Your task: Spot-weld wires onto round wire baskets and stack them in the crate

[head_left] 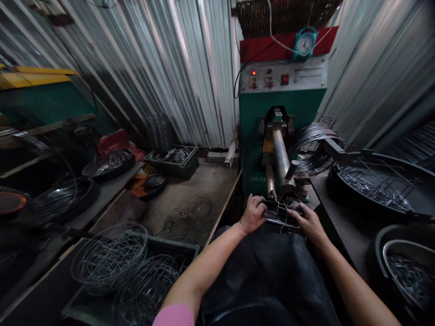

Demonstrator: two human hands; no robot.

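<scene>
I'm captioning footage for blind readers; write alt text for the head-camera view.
A person's left hand and right hand hold a wire frame at a green machine. Round wire pieces lie in a crate at left; loose metal pieces in a black pan at right.

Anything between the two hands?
Yes: in the head view, a wire frame spans the stretch between the left hand and right hand, held by both. A metal tip points down near it; contact is unclear.
</scene>
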